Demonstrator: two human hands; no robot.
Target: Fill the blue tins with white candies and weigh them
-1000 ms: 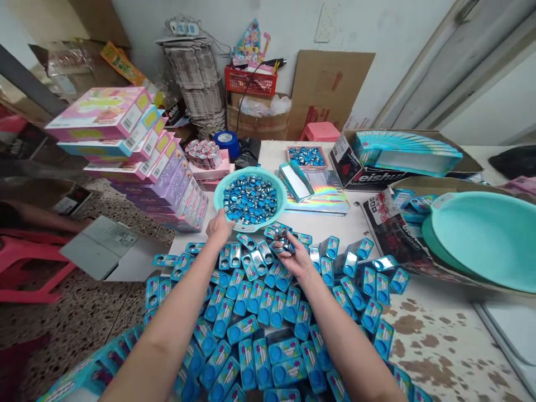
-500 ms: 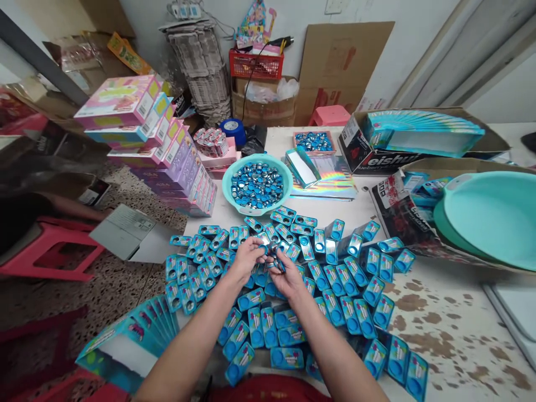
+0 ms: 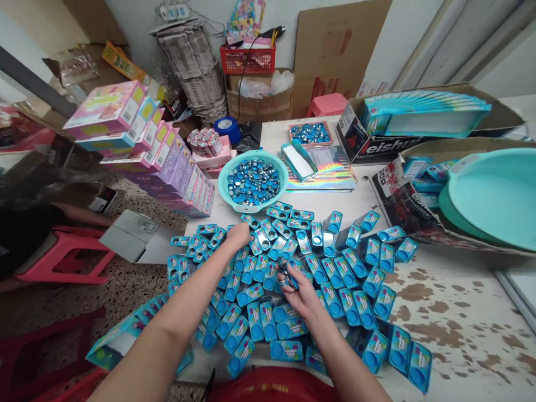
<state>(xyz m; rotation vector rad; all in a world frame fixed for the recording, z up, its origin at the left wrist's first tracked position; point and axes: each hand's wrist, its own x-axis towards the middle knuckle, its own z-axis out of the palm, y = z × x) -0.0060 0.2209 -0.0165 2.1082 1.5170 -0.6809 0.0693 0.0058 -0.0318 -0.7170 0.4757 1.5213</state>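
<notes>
Many small blue packets [image 3: 335, 279] with round holes lie spread over the white table [image 3: 439, 335]. My right hand [image 3: 299, 290] is closed on several small round metal discs [image 3: 288, 271], held just above the packets. My left hand [image 3: 238, 234] reaches forward, fingers curled down on a packet near the pile's far edge; what it pinches is hidden. A teal bowl [image 3: 226, 177] full of the same round discs stands just beyond the packets.
Stacked pink and purple boxes [image 3: 138, 139] stand at the table's left. A cardboard box of blue flat cartons [image 3: 422, 114] and a teal basin [image 3: 498, 195] sit at the right. A small tray of discs [image 3: 310, 134] lies behind. Someone sits on a pink stool [image 3: 62, 257] at left.
My left hand left my right hand and reached forward to the packets near the bowl. My right hand stayed closed on the discs and drew slightly toward me.
</notes>
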